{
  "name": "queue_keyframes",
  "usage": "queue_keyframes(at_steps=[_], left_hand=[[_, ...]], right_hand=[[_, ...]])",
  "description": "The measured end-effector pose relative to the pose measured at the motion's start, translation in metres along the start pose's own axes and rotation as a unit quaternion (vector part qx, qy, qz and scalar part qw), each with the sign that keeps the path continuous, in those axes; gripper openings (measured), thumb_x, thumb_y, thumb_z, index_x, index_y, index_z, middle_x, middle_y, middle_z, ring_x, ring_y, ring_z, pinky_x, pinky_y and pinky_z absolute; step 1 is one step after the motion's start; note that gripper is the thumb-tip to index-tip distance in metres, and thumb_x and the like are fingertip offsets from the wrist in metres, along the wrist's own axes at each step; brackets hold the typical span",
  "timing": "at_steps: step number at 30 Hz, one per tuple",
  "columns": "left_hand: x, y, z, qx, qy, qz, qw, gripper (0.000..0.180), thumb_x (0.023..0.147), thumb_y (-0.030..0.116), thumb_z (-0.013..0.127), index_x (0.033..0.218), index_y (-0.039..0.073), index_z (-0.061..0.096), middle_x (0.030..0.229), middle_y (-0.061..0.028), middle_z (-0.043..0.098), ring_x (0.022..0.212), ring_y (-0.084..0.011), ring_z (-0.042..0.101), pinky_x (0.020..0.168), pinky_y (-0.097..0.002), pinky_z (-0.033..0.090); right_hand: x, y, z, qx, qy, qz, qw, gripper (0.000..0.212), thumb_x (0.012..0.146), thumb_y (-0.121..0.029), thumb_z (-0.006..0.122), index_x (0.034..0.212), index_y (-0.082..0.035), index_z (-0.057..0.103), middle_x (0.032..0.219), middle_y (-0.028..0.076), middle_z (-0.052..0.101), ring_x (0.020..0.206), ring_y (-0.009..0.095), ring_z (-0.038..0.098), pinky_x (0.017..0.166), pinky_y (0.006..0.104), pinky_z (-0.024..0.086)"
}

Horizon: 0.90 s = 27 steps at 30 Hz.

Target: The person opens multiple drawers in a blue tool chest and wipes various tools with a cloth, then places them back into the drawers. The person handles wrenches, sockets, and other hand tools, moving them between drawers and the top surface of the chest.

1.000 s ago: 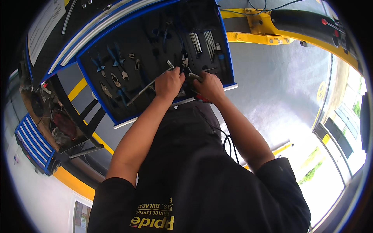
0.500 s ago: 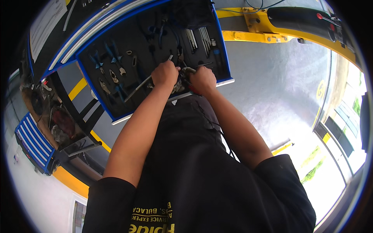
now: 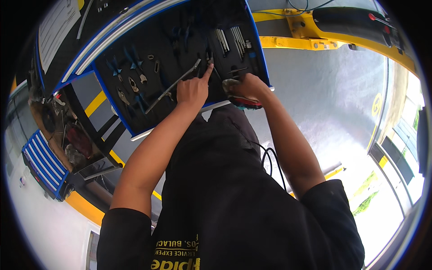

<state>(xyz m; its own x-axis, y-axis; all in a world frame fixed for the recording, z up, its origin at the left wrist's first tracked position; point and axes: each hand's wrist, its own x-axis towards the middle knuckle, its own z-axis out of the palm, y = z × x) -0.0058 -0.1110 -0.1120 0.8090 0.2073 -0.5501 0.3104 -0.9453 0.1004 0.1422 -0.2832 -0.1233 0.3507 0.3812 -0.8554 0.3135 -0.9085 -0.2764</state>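
Drawer (image 3: 258, 46) with blue rim, lined in matte dark material. Long slim metal bar (image 3: 161, 97), dull silver, lying aslant; blue-handled pliers (image 3: 133, 65) at left, slender bright rods (image 3: 221, 39) in rows at upper right. Left hand (image 3: 192, 93): index finger outstretched, tip at the metal jaws of dark pliers (image 3: 209, 55), touching or just above; other fingers curled. Bar passes right along this hand's far side; cannot tell whether it is gripped. Right hand (image 3: 254, 86): closed on a crumpled soft cloth (image 3: 243, 101), grey with red and teal, bunched below the fingers near the drawer's right corner. Silver front edge (image 3: 143, 135) runs close below both hands. Dark liner shows between them; bare grey floor (image 3: 310, 99) beyond the right rim.
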Motion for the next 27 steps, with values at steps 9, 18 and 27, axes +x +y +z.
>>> queue_keyframes(at_steps=[9, 18, 27], left_hand=[[0.029, 0.018, -0.015, -0.070, -0.037, -0.069, 0.994, 0.064, 0.099, 0.014, 0.049, 0.162, 0.021, 0.043, 0.093, -0.0148, 0.079, 0.085, -0.0317, 0.078, 0.078, -0.0448, 0.061], [-0.147, 0.006, -0.277, -0.228, 0.179, 0.220, 0.932, 0.023, 0.093, 0.013, 0.067, 0.115, 0.015, 0.073, 0.075, -0.0083, 0.067, 0.062, -0.0292, 0.062, 0.064, -0.0415, 0.051], [-0.218, 0.038, -0.321, -0.157, 0.369, 0.218, 0.889, 0.020, 0.086, 0.024, 0.074, 0.103, 0.013, 0.071, 0.072, -0.0049, 0.062, 0.058, -0.0251, 0.054, 0.064, -0.0396, 0.047]], right_hand=[[-0.033, 0.034, -0.030, 0.264, -0.008, 0.037, 0.964, 0.053, 0.095, -0.045, 0.078, 0.121, 0.001, 0.073, 0.098, 0.013, 0.077, 0.081, 0.020, 0.074, 0.076, 0.0344, 0.058], [-0.015, 0.048, -0.023, 0.536, -0.030, -0.036, 0.843, 0.049, 0.100, -0.038, 0.074, 0.125, 0.004, 0.069, 0.098, 0.009, 0.076, 0.077, 0.013, 0.071, 0.071, 0.0276, 0.057], [-0.006, 0.053, -0.033, 0.548, -0.085, -0.047, 0.831, 0.042, 0.105, -0.032, 0.069, 0.128, 0.003, 0.066, 0.102, 0.009, 0.076, 0.082, 0.013, 0.073, 0.075, 0.0278, 0.060]])
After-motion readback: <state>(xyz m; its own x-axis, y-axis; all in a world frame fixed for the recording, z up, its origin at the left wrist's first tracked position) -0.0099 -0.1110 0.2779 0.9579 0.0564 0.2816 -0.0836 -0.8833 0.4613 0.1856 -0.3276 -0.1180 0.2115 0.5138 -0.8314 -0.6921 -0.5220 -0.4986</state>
